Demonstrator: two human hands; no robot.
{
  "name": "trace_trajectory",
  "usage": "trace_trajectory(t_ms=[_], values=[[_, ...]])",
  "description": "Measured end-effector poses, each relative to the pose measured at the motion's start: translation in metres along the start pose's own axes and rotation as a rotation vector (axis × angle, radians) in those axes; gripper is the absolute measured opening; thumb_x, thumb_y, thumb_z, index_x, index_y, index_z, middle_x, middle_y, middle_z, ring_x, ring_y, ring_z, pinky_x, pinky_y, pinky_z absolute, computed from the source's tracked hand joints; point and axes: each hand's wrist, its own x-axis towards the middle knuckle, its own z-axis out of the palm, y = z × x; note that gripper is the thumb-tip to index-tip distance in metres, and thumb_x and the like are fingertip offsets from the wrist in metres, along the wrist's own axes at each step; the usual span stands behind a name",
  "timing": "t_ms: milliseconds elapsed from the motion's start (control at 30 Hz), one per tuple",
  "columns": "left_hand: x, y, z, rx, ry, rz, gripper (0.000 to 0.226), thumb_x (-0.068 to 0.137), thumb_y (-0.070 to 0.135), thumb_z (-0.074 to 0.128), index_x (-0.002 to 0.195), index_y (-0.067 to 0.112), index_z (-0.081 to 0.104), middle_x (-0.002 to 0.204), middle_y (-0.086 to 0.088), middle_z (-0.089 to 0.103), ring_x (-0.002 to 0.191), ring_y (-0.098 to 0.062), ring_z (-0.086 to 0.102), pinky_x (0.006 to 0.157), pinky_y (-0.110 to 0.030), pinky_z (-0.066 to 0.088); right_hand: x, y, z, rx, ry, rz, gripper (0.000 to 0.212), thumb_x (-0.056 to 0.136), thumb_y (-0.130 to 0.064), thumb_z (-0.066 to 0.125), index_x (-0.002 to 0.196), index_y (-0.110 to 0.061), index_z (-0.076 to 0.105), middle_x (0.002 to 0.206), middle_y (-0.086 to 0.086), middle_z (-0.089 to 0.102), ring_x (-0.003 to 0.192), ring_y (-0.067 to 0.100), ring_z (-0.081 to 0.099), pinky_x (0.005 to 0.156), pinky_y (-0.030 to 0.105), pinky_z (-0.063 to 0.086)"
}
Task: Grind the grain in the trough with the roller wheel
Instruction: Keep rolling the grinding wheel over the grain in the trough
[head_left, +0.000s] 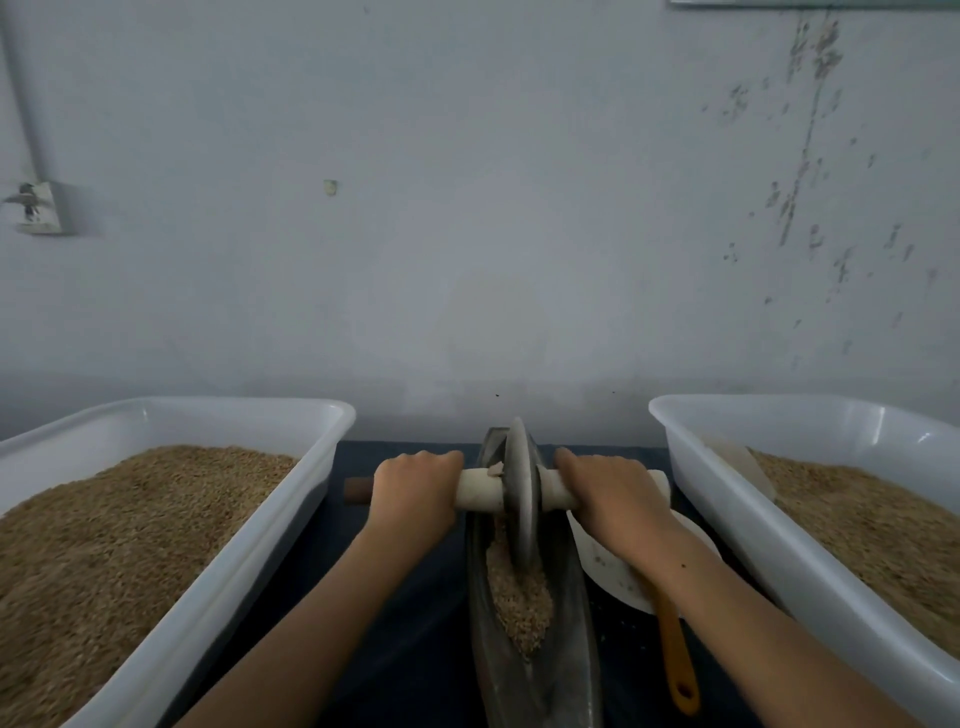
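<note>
A dark, boat-shaped metal trough (576, 613) runs away from me at centre. Tan grain (519, 603) lies in its groove. A grey roller wheel (519, 488) stands upright in the groove toward the far end, on a pale wooden axle (480, 488) that crosses the trough. My left hand (415, 488) grips the axle left of the wheel. My right hand (608, 488) grips it right of the wheel. The axle's brown left end (358, 491) sticks out past my left hand.
Two white plastic tubs (218, 587) (769, 545) heaped with grain flank the trough. A white plate (613, 577) and an orange-handled tool (678, 660) lie right of the trough, under my right forearm. A grey wall stands close behind.
</note>
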Motion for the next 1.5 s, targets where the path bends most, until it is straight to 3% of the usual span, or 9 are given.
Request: trace_trajectory(t_ms=[133,367,467,633,733,1067,1167,1333,1500], values=[[0.002,-0.003,-0.002,-0.002,-0.095,0.018,0.027,0.086,0.030,0.059,0.111,0.022,0.055,0.103,0.000,0.063,0.093,-0.019,0.060,0.070,-0.028,0.037,-0.001,0.000,-0.003,-0.020,-0.009,-0.021,0.022,0.089,-0.012,0.052,0.108,-0.019,0.043,0.101,0.002,0.062,0.091,0.024,0.059,0.067,0.031,0.037],[0.005,-0.012,-0.012,-0.130,-0.576,0.016,0.046,0.072,0.032,0.074,0.114,0.018,0.060,0.100,-0.001,0.068,0.088,-0.018,0.063,0.075,-0.031,0.046,-0.004,0.001,-0.032,-0.023,-0.394,-0.114,0.026,0.083,-0.014,0.061,0.108,-0.017,0.056,0.086,-0.001,0.055,0.075,0.017,0.053,0.053,0.025,0.031],[0.004,-0.010,-0.012,-0.111,-0.510,-0.001,0.043,0.074,0.032,0.072,0.113,0.018,0.059,0.096,0.001,0.065,0.085,-0.018,0.061,0.072,-0.030,0.044,-0.002,-0.001,-0.030,-0.049,-0.363,-0.088,0.023,0.084,-0.014,0.060,0.106,-0.016,0.056,0.089,0.001,0.058,0.075,0.018,0.054,0.053,0.026,0.030],[0.000,-0.001,-0.006,-0.008,-0.121,-0.024,0.025,0.086,0.028,0.058,0.111,0.021,0.056,0.104,-0.001,0.062,0.095,-0.021,0.059,0.070,-0.029,0.036,0.000,-0.002,-0.008,-0.036,-0.041,-0.012,0.022,0.089,-0.012,0.050,0.109,-0.020,0.045,0.103,0.003,0.062,0.092,0.026,0.059,0.067,0.032,0.034],[-0.001,0.001,-0.003,0.017,0.011,-0.006,0.023,0.089,0.029,0.056,0.110,0.023,0.053,0.102,0.001,0.062,0.093,-0.019,0.059,0.069,-0.027,0.035,0.000,0.001,-0.002,-0.002,0.001,-0.001,0.018,0.091,-0.014,0.050,0.105,-0.020,0.041,0.101,0.003,0.062,0.091,0.026,0.059,0.067,0.032,0.034],[0.003,-0.014,-0.013,-0.187,-0.604,0.037,0.044,0.075,0.026,0.074,0.114,0.014,0.060,0.100,-0.005,0.068,0.089,-0.019,0.065,0.079,-0.031,0.051,-0.002,0.001,-0.034,-0.017,-0.398,-0.109,0.035,0.083,-0.013,0.060,0.118,-0.018,0.055,0.098,0.002,0.059,0.088,0.021,0.059,0.064,0.028,0.036],[0.003,-0.012,-0.012,-0.150,-0.508,0.018,0.039,0.076,0.029,0.071,0.111,0.016,0.059,0.099,-0.002,0.066,0.086,-0.017,0.061,0.073,-0.030,0.047,0.000,-0.001,-0.028,-0.059,-0.331,-0.082,0.031,0.084,-0.011,0.057,0.114,-0.018,0.056,0.103,0.005,0.061,0.091,0.024,0.060,0.065,0.029,0.036],[0.002,-0.003,-0.004,-0.009,-0.113,0.012,0.027,0.086,0.030,0.059,0.111,0.022,0.055,0.106,-0.001,0.062,0.096,-0.020,0.059,0.071,-0.029,0.036,-0.002,-0.002,-0.007,-0.023,-0.018,-0.007,0.019,0.089,-0.011,0.049,0.105,-0.021,0.045,0.102,0.002,0.062,0.093,0.026,0.060,0.066,0.032,0.032],[0.003,-0.005,-0.003,-0.012,-0.119,0.042,0.028,0.085,0.029,0.060,0.111,0.022,0.054,0.105,0.000,0.062,0.095,-0.019,0.059,0.071,-0.028,0.036,-0.004,0.001,-0.008,-0.002,-0.058,-0.010,0.021,0.089,-0.012,0.051,0.107,-0.021,0.044,0.102,0.003,0.062,0.092,0.026,0.059,0.068,0.032,0.033]])
